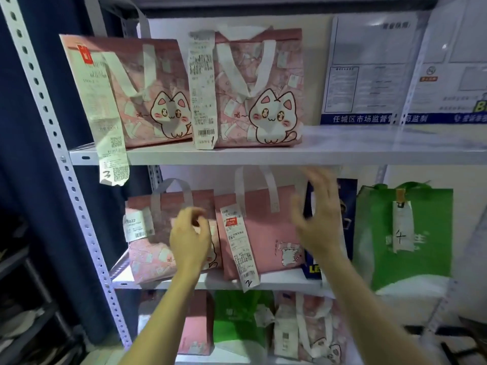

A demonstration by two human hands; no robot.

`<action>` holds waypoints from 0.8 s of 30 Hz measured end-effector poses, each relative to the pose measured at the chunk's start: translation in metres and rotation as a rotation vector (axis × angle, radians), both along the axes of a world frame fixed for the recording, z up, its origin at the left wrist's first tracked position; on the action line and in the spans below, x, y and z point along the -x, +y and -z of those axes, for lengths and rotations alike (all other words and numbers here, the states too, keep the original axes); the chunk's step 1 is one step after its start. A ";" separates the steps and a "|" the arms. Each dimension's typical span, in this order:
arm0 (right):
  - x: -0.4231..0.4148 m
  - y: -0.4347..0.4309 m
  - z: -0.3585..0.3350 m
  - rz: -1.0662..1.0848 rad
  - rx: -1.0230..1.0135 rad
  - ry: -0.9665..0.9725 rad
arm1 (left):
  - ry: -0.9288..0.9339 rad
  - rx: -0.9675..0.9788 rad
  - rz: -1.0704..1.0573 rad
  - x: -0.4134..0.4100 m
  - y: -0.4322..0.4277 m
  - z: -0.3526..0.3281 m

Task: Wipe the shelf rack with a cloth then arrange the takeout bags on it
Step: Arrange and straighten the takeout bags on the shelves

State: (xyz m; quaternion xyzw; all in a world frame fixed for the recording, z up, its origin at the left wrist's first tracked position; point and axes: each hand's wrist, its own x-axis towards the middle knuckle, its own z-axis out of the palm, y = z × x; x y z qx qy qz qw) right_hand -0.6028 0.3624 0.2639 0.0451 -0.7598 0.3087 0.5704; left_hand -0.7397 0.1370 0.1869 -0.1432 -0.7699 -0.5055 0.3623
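Two pink cat-print takeout bags (pixel 263 101) with long receipts stand on the upper white shelf (pixel 342 151) at its left. On the middle shelf (pixel 276 281) stand a crumpled pink bag (pixel 155 233), a plain pink bag (pixel 266 227), a dark blue bag (pixel 347 206) and a green bag (pixel 405 233). My left hand (pixel 189 238) hovers in front of the crumpled bag with loosely curled fingers that hold nothing. My right hand (pixel 316 214) is raised with spread fingers before the blue bag, blurred. No cloth is in view.
The lowest shelf holds more pink bags and a green bag (pixel 237 320). Printed notices (pixel 374 75) hang behind the upper shelf, whose right half is bare. A perforated white upright (pixel 60 159) frames the rack's left side, with a dark curtain beyond.
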 end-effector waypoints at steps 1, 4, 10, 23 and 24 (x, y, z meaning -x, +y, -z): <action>-0.007 -0.006 0.026 -0.016 0.014 -0.081 | -0.065 0.014 0.013 0.000 0.002 0.016; -0.009 -0.006 0.094 -0.084 0.037 -0.488 | -0.232 0.052 0.013 0.004 0.008 0.049; -0.023 0.007 0.140 -0.039 -0.212 -1.136 | -0.380 0.105 0.073 0.018 0.022 0.070; -0.073 -0.009 0.171 0.073 -0.360 -1.244 | -0.357 0.007 0.198 -0.003 0.029 0.078; -0.076 -0.010 0.170 0.080 -0.389 -1.239 | -0.344 -0.011 0.192 -0.009 0.025 0.078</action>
